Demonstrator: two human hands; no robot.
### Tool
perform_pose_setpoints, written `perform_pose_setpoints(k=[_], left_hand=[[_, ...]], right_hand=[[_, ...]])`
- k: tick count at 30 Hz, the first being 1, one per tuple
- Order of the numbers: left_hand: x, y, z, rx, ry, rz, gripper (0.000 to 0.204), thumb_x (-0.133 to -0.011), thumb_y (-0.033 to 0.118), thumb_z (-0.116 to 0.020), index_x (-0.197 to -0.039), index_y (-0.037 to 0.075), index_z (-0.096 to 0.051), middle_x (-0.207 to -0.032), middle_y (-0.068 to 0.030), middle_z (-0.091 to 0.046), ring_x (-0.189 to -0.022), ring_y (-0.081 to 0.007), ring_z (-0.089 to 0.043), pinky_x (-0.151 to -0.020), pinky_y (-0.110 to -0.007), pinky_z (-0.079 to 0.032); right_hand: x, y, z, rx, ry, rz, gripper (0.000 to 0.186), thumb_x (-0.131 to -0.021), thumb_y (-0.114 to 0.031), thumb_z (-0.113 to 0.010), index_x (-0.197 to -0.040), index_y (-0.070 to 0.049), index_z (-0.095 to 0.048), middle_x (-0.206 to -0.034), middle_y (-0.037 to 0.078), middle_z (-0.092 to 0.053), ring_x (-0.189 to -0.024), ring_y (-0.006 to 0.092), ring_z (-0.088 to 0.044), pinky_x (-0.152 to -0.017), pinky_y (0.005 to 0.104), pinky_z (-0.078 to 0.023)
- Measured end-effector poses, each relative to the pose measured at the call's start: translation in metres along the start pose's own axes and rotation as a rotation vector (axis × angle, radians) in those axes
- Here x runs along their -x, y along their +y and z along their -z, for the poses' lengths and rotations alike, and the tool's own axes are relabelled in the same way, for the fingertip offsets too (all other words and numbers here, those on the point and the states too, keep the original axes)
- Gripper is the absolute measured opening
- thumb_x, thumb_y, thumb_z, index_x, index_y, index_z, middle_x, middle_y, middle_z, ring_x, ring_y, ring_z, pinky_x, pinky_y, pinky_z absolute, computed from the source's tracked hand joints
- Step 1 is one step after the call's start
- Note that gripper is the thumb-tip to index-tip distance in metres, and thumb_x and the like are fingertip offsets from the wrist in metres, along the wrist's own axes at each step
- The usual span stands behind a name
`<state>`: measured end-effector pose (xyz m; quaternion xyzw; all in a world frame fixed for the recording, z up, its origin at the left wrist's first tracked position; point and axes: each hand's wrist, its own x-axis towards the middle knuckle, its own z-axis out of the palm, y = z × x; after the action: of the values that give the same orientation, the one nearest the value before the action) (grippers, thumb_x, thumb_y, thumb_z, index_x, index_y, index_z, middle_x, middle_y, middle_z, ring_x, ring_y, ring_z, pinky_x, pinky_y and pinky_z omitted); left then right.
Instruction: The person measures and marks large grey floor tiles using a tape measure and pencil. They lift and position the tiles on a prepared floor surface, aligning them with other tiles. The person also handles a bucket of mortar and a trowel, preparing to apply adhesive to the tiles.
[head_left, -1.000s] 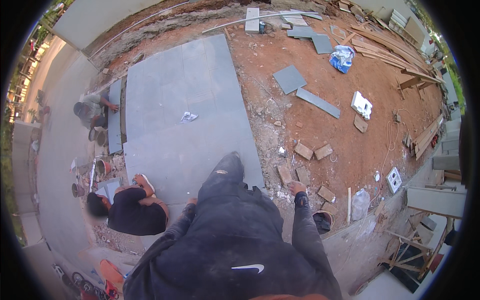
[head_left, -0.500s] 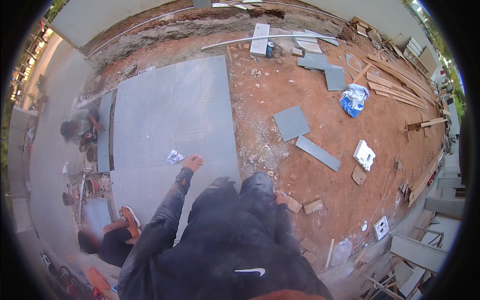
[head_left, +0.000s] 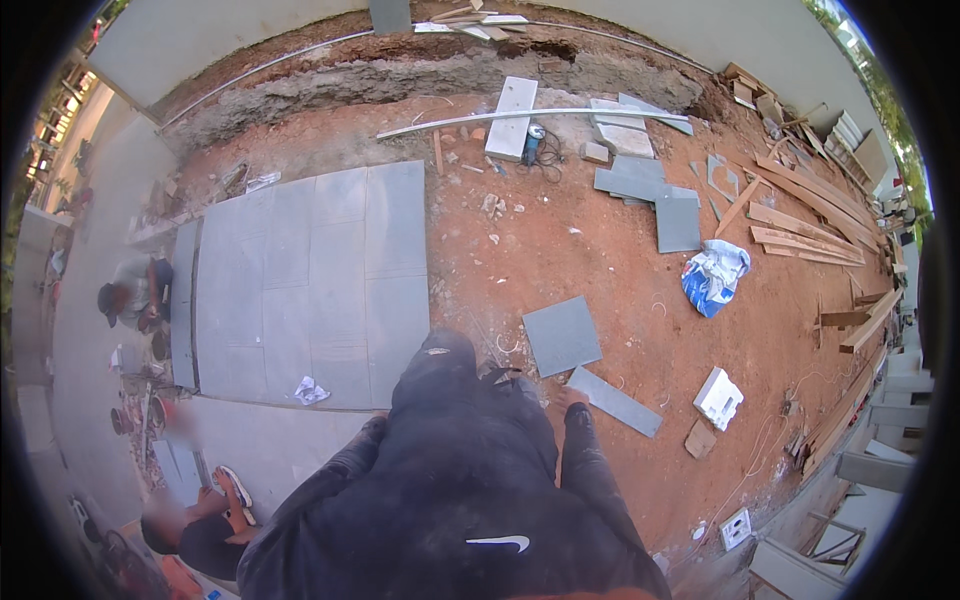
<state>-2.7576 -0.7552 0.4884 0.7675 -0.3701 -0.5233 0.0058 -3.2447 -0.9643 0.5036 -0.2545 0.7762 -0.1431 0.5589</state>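
Note:
My right hand (head_left: 572, 398) hangs beside my right thigh, over bare red soil; its fingers are too small and blurred to read. Just ahead of it lie a square grey tile (head_left: 563, 336) and a narrow grey tile strip (head_left: 614, 401), both apart from the hand. My left arm hangs at my left side, its dark sleeve (head_left: 350, 455) ending by my leg, with the hand itself hidden. To the left spreads a floor of grey tiles (head_left: 335, 250), with a crumpled white piece (head_left: 311, 391) lying on it.
Two people (head_left: 205, 520) (head_left: 135, 295) crouch at the left among buckets. Ahead lie a long pale bar (head_left: 450, 122), a white slab (head_left: 512, 118), a corded power tool (head_left: 534, 140) and stacked tiles (head_left: 640, 180). Rightward are a blue-white bag (head_left: 715, 277), white foam (head_left: 718, 398) and planks (head_left: 810, 200).
My body has moved off the tiles to the right, my leg stepping forward. The left hand has swung back out of sight; the right has swung forward.

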Motion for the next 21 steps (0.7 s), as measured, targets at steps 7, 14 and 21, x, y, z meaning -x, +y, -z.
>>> perform_pose_setpoints(k=[7, 14, 21], left_hand=[[-0.146, 0.167, 0.09, 0.371, 0.127, 0.143, 0.033, -0.075, 0.034, -0.062, -0.095, 0.008, -0.068, -0.081, -0.0122, -0.067, -0.077, -0.0218, -0.065, -0.07, -0.036, -0.05], [-0.338, 0.322, 0.268, 0.585, 0.247, 0.122, 0.026, -0.077, 0.027, -0.063, -0.091, 0.006, -0.067, -0.075, -0.008, -0.066, -0.065, -0.0184, -0.062, -0.06, -0.032, -0.05], [-0.369, 0.437, 0.418, 0.928, 0.57, -0.29, 0.027, -0.075, 0.028, -0.065, -0.091, 0.006, -0.065, -0.08, -0.0067, -0.065, -0.068, -0.0179, -0.06, -0.066, -0.031, -0.047]], right_hand=[[-0.16, -0.289, 0.018, -0.189, -0.03, 0.307, 0.032, -0.084, -0.023, -0.058, -0.109, -0.004, -0.053, -0.087, 0.011, -0.06, -0.076, 0.0213, -0.061, -0.058, 0.0292, -0.047], [-0.302, -0.338, -0.026, -0.096, -0.188, -0.23, 0.048, -0.089, -0.043, -0.039, -0.127, -0.015, -0.04, -0.125, 0.015, -0.05, -0.114, 0.0303, -0.049, -0.083, 0.0465, -0.042], [-0.339, -0.51, -0.181, 0.569, -0.4, -0.123, 0.04, -0.089, -0.033, -0.04, -0.124, -0.014, -0.044, -0.114, 0.014, -0.054, -0.102, 0.0278, -0.054, -0.075, 0.0453, -0.044]])
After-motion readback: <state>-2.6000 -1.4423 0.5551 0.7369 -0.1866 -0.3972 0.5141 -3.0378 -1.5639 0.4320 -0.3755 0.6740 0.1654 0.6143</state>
